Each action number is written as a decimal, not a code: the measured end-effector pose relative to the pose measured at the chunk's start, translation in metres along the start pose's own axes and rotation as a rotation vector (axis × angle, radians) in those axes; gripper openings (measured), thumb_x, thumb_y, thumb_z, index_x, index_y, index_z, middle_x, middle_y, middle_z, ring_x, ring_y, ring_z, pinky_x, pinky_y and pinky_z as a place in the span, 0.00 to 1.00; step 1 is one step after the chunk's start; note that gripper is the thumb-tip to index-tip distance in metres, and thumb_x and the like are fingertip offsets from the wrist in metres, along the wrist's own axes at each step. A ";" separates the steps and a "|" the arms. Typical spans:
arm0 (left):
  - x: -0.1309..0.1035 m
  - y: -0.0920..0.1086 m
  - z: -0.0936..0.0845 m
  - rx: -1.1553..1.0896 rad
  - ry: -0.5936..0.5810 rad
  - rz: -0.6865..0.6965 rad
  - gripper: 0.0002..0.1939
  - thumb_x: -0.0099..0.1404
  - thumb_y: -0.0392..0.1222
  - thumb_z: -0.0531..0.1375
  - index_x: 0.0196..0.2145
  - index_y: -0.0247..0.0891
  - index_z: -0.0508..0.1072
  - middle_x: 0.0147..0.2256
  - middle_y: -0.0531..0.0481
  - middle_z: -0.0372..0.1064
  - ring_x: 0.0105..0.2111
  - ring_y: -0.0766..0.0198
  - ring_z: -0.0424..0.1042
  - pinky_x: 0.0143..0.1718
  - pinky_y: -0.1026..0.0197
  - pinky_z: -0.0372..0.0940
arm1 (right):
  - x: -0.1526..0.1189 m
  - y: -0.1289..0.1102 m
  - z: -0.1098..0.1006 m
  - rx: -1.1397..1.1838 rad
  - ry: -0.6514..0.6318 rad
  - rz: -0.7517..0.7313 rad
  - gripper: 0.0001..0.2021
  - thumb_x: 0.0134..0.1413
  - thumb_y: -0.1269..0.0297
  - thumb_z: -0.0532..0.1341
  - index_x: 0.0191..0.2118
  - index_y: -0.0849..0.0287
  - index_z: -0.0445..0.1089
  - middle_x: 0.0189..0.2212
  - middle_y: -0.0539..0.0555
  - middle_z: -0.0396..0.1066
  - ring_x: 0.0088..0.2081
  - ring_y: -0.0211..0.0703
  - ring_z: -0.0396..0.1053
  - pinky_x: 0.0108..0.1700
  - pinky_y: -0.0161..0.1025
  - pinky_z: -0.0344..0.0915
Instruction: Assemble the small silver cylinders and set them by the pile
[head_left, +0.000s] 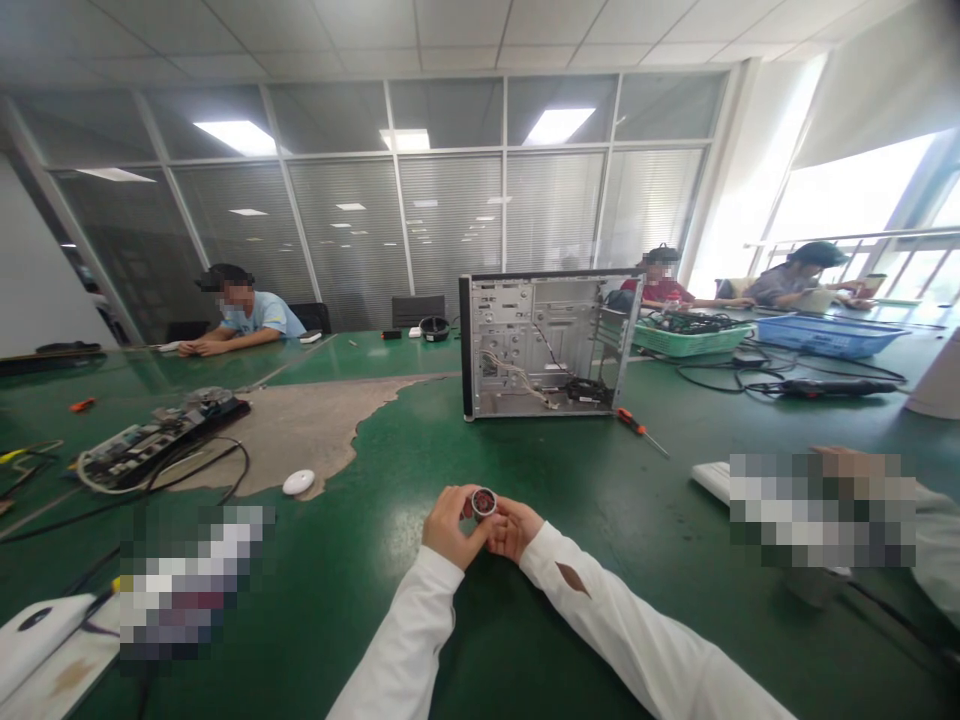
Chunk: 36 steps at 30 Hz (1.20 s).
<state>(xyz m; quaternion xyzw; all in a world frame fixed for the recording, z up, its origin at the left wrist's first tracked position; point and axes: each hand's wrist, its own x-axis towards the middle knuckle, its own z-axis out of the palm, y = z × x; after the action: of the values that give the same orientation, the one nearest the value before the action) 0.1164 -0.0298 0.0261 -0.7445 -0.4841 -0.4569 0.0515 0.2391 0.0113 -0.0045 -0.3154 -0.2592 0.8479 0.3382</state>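
Close together above the green table, my left hand point(450, 527) and my right hand point(516, 528) both grip a small round metal part point(484, 502). It has a silvery rim and a dark reddish inside; its exact kind I cannot make out. The left fingers and thumb curl round its left side and front, while the right fingers press on its right side. Beyond them stands an open computer case point(551, 345), its bare metal interior facing me with loose wires at the bottom. A screwdriver point(641, 430) with an orange and black handle lies by the case's right corner.
On the left lie a circuit-board assembly point(161, 435), black cables and a white round object point(298, 484). A green basket point(694, 340) and a blue basket point(829, 336) stand at the back right, near cables. A co-worker's hand point(847, 465) is at the right. Other people sit farther off.
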 end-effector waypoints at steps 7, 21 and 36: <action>0.000 -0.002 0.004 -0.013 0.010 -0.024 0.14 0.51 0.47 0.54 0.33 0.36 0.65 0.26 0.49 0.64 0.24 0.66 0.62 0.27 0.63 0.60 | -0.001 0.000 -0.002 0.019 0.011 -0.015 0.12 0.45 0.60 0.54 0.23 0.65 0.62 0.13 0.49 0.64 0.17 0.33 0.63 0.22 0.32 0.60; -0.003 -0.007 0.006 -0.061 -0.002 -0.085 0.15 0.48 0.39 0.55 0.37 0.36 0.63 0.33 0.47 0.65 0.30 0.64 0.65 0.24 0.65 0.62 | 0.001 0.003 -0.002 0.087 0.121 -0.302 0.11 0.34 0.65 0.62 0.26 0.60 0.59 0.18 0.49 0.67 0.20 0.34 0.66 0.27 0.34 0.63; -0.005 -0.016 0.013 -0.093 -0.169 -0.156 0.14 0.46 0.36 0.56 0.34 0.39 0.65 0.33 0.48 0.65 0.36 0.60 0.64 0.35 0.58 0.62 | -0.020 -0.001 0.007 -0.578 0.229 -0.936 0.15 0.33 0.68 0.61 0.34 0.57 0.63 0.33 0.52 0.65 0.36 0.39 0.63 0.39 0.37 0.62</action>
<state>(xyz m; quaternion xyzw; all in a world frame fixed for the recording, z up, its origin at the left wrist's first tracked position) 0.1117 -0.0176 0.0091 -0.7419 -0.5215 -0.4172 -0.0599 0.2460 -0.0042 0.0084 -0.3363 -0.5549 0.4623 0.6043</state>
